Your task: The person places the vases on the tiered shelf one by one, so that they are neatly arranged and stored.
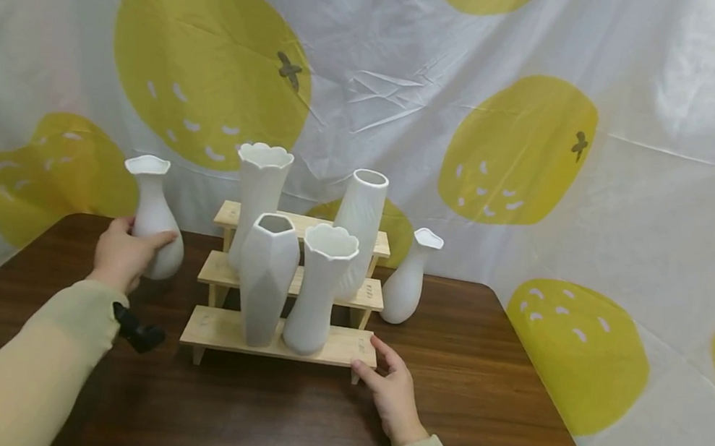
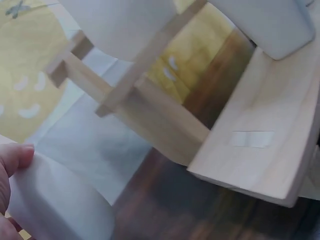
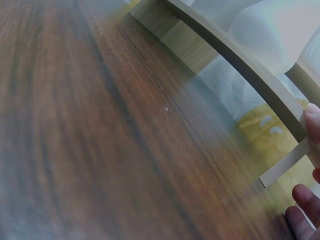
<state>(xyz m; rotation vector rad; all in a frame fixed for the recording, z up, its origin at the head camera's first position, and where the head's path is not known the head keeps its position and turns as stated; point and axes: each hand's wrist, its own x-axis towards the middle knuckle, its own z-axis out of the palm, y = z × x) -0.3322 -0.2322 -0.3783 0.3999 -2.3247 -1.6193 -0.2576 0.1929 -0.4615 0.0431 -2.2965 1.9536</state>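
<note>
In the head view my left hand (image 1: pixel 123 254) grips a white flared-neck vase (image 1: pixel 157 227) around its body, left of a three-tier wooden shelf stand (image 1: pixel 344 345). Whether the vase's base touches the table cannot be told. The left wrist view has my thumb (image 2: pixel 21 156) against the vase's smooth side (image 2: pixel 60 200). My right hand (image 1: pixel 393 395) holds the right end of the stand's lowest board, its thumb at the front edge. A faceted vase (image 1: pixel 268 279) and a scalloped-rim vase (image 1: pixel 318 288) stand on that board.
Higher on the stand are a tall scalloped vase (image 1: pixel 260 191) and a narrow-mouthed vase (image 1: pixel 360 216). Another flared-neck vase (image 1: pixel 404 286) stands on the brown table (image 1: pixel 478 381), right of the stand. A lemon-patterned curtain (image 1: pixel 386 73) hangs behind.
</note>
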